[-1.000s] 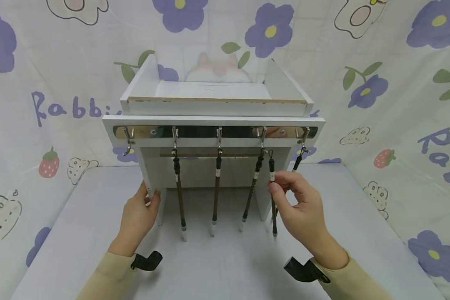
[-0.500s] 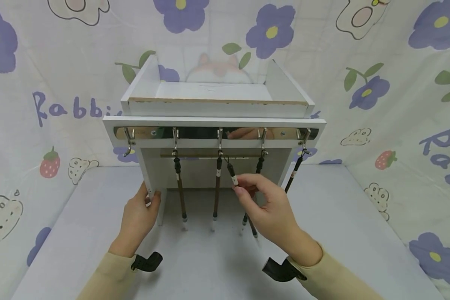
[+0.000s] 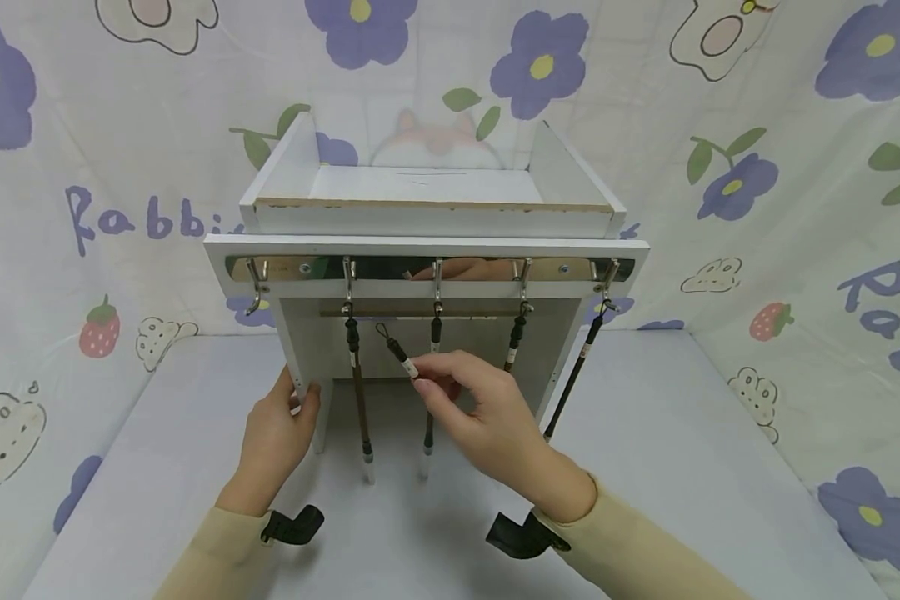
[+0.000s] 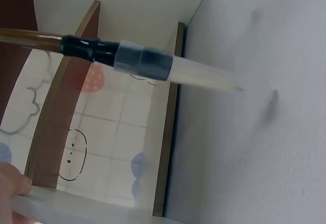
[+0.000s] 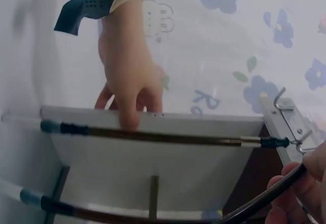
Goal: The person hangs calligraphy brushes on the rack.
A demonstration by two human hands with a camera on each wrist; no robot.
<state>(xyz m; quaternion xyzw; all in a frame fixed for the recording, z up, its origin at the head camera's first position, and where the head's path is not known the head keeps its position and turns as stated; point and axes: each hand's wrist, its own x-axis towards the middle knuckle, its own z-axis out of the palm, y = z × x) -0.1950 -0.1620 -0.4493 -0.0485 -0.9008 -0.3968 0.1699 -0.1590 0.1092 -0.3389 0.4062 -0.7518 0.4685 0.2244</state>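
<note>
My right hand (image 3: 487,417) pinches a calligraphy brush (image 3: 399,352) just below its black top, between thumb and fingertips. The brush leans up to the left, its hanging loop off any hook; the hand hides its lower part. Around the left side panel (image 3: 297,333) of a white wooden rack (image 3: 435,244), my left hand (image 3: 273,437) keeps a grip. Other brushes hang tip down from the hooks: one left of the held brush (image 3: 359,392), one behind it (image 3: 437,331), and two farther right, including the end one (image 3: 573,383). The left wrist view shows a white brush tip (image 4: 204,75) close up.
A metal strip (image 3: 311,268) with several double hooks runs along the rack's front; the leftmost hook (image 3: 255,287) bears no brush. An open tray (image 3: 427,185) tops the rack. White table (image 3: 682,467) lies beneath, patterned cloth (image 3: 765,125) behind.
My right hand has carried the held brush leftward, from beside the right-hand hooks past the middle one, and the brush has tilted. My left hand stays on the panel.
</note>
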